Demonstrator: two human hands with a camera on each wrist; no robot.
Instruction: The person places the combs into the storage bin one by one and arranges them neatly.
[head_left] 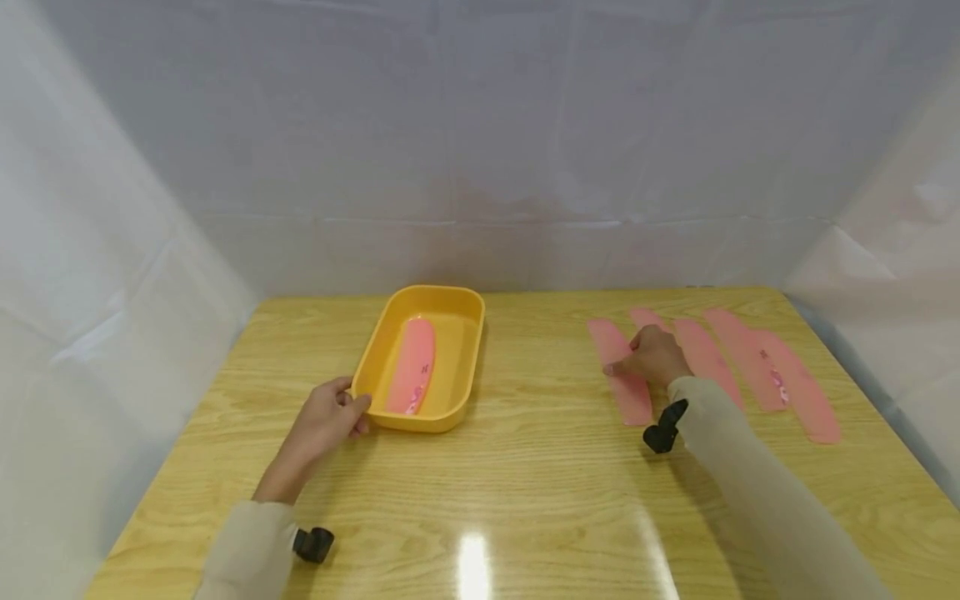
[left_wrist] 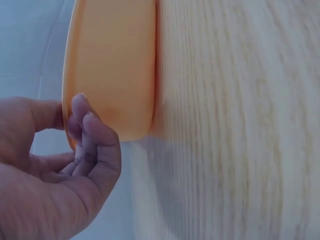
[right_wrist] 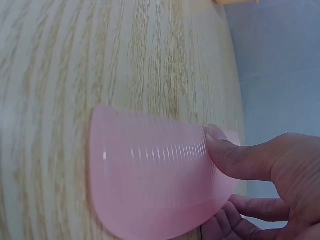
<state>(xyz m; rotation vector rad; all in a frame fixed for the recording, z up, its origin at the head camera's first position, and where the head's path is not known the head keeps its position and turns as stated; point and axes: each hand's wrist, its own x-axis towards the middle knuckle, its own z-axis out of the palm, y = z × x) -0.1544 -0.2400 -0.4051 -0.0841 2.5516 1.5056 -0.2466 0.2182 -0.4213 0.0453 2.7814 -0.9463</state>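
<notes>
- Right fingers [right_wrist: 262, 206]: thumb on one long edge, the others curled at the opposite edge, pinching a pink strip [right_wrist: 155, 175] across its width.
- Pinched strip: I see ridges and a rounded end, but no writing I can read. Long axis runs away from the wrist past the fingertips, far end slanting left. Flat on the worktop [head_left: 525, 467] or slightly raised: cannot tell.
- Left fingers [left_wrist: 106, 152]: curled, gripping the near-left rim of a yellow tray [head_left: 456, 362].
- Tray strip [head_left: 411, 367]: just right of the left fingers, long axis pointing away, far end slightly right; dark characters and a pink-white print on its right edge, too small to read.
- Four more strips [head_left: 708, 362]: right of the right fingertips, similar small print [head_left: 777, 383] among them, illegible.
</notes>
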